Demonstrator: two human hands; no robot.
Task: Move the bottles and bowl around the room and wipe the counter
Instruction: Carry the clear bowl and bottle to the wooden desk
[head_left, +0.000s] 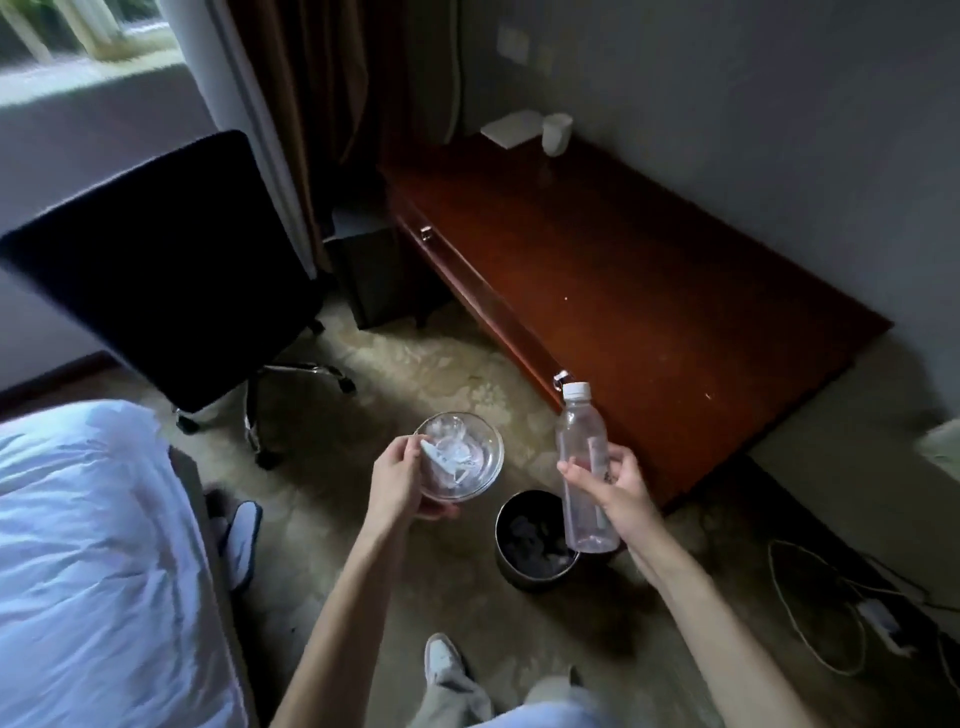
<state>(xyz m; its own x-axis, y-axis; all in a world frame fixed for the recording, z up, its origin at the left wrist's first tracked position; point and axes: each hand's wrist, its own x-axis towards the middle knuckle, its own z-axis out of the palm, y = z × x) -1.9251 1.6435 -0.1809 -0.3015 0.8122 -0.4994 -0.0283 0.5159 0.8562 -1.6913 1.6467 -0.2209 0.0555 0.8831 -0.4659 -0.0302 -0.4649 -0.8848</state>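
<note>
My left hand (397, 483) grips a clear glass bowl (467, 462) by its near rim, thumb over the edge. Crumpled clear plastic and a white piece lie inside the bowl. My right hand (615, 486) holds a clear plastic bottle (582, 447) with a white cap, upright and slightly tilted, fingers curled around its middle. Both are carried above the carpet, in front of the dark red wooden counter (649, 291), whose near corner is just behind the bottle.
A white cup (556, 134) and a white flat box (511, 129) sit at the counter's far end. A round bin (535, 543) stands on the floor below my hands. A black office chair (171, 270) is at left, a bed (93, 561) at lower left, cables (826, 613) at lower right.
</note>
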